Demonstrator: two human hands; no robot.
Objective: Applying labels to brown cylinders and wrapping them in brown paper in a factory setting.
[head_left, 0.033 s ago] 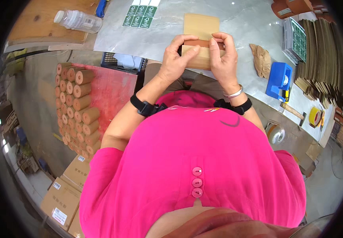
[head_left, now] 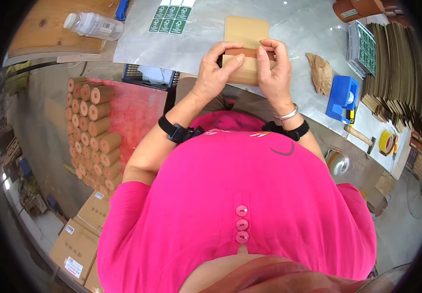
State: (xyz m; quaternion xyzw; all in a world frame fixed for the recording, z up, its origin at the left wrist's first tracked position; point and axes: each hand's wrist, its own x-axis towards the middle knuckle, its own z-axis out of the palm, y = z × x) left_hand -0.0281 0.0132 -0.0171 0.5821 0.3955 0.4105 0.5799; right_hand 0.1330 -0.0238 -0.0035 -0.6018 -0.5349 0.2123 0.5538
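A sheet of tan paper [head_left: 246, 30] lies on the grey table near its front edge. Across it sits a reddish-brown piece [head_left: 242, 52], its exact shape mostly covered by the paper and my fingers. The near part of the paper [head_left: 242, 77] is folded up over its front. My left hand [head_left: 214, 72] grips the left end, thumb on the near flap and fingers behind the piece. At the other end my right hand [head_left: 276, 71] does the same, thumb pressing the flap and forefinger curled over the far side.
Crumpled brown paper [head_left: 319, 74], a blue tape dispenser [head_left: 340, 99], a hammer [head_left: 360, 134] and yellow tape [head_left: 386, 141] lie right. Stacked cardboard sheets [head_left: 399, 73] stand beyond. Green labels [head_left: 171, 19] and a clear bottle [head_left: 93, 25] are far left. Brown rolls [head_left: 93, 117] are stacked left.
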